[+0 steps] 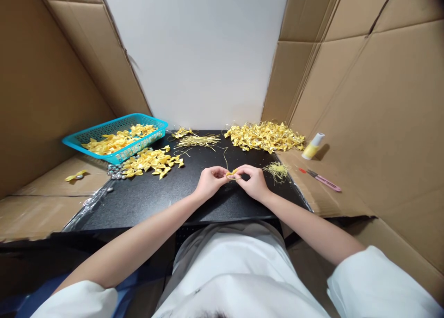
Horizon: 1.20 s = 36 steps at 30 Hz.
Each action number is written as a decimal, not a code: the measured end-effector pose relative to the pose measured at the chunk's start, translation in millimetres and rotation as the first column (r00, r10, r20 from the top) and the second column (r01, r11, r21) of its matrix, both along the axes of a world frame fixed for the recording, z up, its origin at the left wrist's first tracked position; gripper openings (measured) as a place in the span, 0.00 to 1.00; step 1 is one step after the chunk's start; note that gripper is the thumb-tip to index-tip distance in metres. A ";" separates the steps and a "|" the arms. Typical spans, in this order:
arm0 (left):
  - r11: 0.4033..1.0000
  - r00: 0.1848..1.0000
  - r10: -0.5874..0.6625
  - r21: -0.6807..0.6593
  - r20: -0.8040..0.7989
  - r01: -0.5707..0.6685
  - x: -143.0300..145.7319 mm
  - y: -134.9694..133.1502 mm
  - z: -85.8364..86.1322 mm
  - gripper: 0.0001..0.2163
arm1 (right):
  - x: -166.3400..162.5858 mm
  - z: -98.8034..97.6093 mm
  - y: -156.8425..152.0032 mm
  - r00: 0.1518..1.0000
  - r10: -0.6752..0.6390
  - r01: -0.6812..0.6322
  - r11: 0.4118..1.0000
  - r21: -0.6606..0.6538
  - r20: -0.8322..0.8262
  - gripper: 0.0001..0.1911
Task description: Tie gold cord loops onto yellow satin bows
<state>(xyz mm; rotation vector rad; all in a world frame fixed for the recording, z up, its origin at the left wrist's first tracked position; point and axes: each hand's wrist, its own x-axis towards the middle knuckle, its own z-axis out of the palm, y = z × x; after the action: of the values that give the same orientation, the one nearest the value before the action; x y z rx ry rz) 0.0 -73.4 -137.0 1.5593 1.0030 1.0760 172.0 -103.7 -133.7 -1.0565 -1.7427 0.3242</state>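
Over the middle of the black table (145, 207), my left hand (213, 181) and my right hand (252, 181) meet fingertip to fingertip. Pinched between them is a small yellow ribbon bow (231, 173), largely covered by the fingers. A thin yellow cord (226, 158) rises from it in a loose curl. Both hands are closed on the bow and its cord. Just right of my right hand lies a tangle of pale yellow thread ends (277, 171). Beyond the hands is a bundle of gold cords (199, 141).
A turquoise basket (118, 158) of yellow bows stands at the left, with loose bows (152, 161) and silvery beads (115, 171) before it. A heap of corded bows (265, 137) lies at the back right. A glue bottle (312, 147) and pink-handled cutter (326, 181) rest on cardboard.
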 end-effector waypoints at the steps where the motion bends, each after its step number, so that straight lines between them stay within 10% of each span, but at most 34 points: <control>1: 1.000 1.000 0.003 0.000 -0.003 -0.003 0.3 -0.1 0.5 0.17 | -0.2 0.0 0.0 1.000 0.001 -0.001 1.000 0.001 -0.002 0.07; 17: 0.993 0.999 0.038 -0.113 0.034 -0.034 3.9 3.2 -0.2 0.16 | -0.7 0.4 -1.8 0.984 -0.115 0.112 0.993 0.027 0.138 0.03; 20: 0.991 0.996 0.078 -0.115 0.051 -0.072 3.4 4.2 -0.9 0.15 | -1.8 5.7 -16.5 0.893 -0.314 0.283 0.949 0.138 0.322 0.07; 26: 0.990 0.994 0.101 -0.105 0.042 -0.096 2.6 2.5 1.0 0.13 | -15.2 7.1 -35.2 0.768 -0.258 0.135 0.960 0.246 0.586 0.12; 36: 0.975 1.000 -0.003 -0.224 0.012 0.006 3.0 3.6 9.2 0.12 | -11.8 46.1 -6.4 0.608 -0.152 0.234 0.972 0.008 0.779 0.08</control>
<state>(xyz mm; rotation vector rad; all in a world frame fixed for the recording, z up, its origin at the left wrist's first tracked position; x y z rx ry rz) 3.0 -69.8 -127.9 1.3699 1.0736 0.9326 160.2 -110.1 -87.7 -1.5977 -2.3533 -0.2562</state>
